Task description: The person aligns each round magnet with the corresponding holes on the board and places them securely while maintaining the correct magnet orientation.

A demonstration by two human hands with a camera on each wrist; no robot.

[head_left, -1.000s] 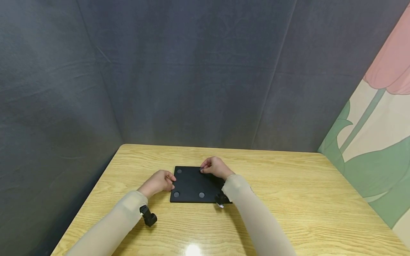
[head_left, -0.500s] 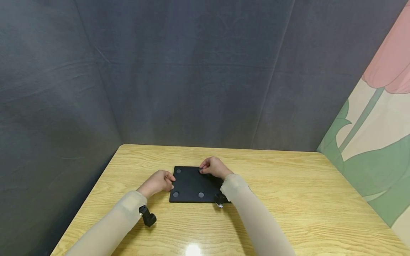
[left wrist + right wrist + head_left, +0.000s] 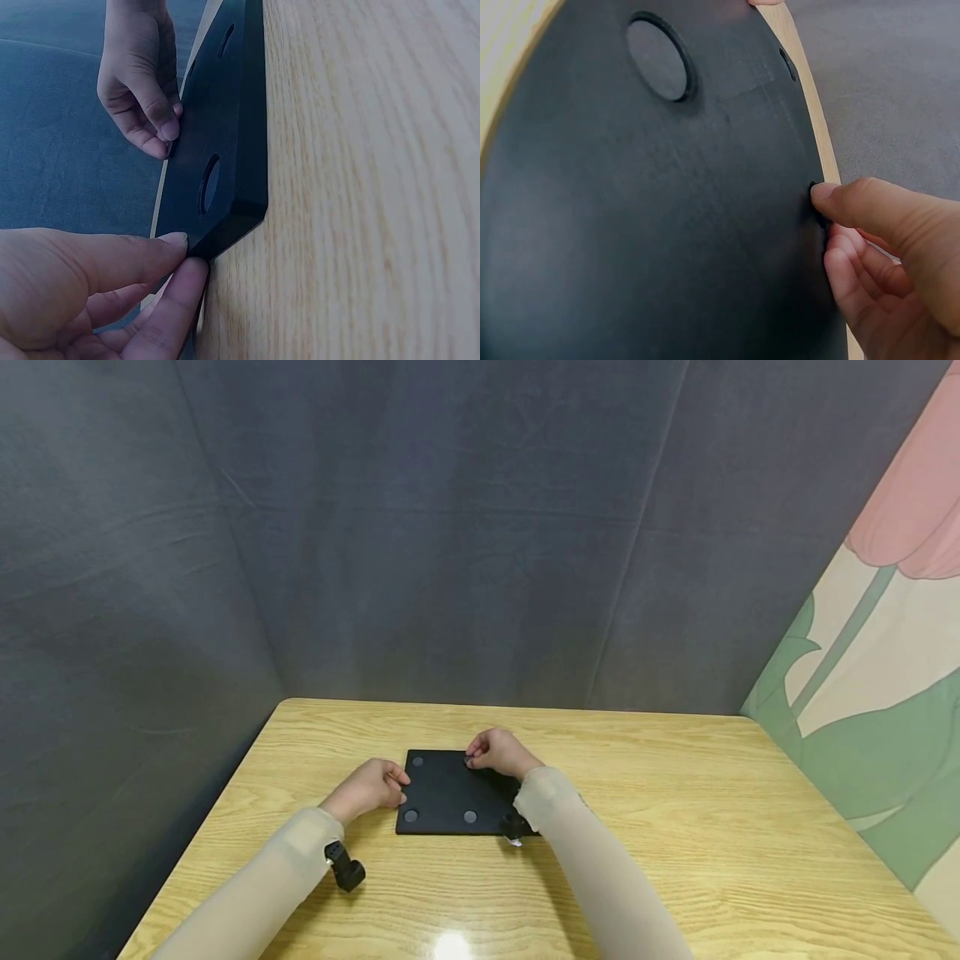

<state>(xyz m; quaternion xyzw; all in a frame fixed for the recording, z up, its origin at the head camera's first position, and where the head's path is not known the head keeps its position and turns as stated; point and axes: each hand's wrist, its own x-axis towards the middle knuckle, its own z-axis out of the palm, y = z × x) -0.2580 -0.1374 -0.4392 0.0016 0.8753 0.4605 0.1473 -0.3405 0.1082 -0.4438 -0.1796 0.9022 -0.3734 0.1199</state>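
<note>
Reaching up from the bottom of the frame, two beige sleeves (image 3: 247, 885), left hand (image 3: 366, 788) pinching left edge of flat black board (image 3: 446, 789) at lower centre, right hand (image 3: 504, 754) clamped on dark disc (image 3: 467, 762) at its upper edge, blue-grey curtain (image 3: 450, 535) behind.

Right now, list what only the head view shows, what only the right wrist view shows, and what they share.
Only the head view: the flower mural, both sleeves and the left hand as a whole.
Only the right wrist view: faint scuff marks on the black board and a clear dark rim around one round pad.
Both: the board, the right hand with its thumb at the board's edge, and the wood tabletop.
</note>
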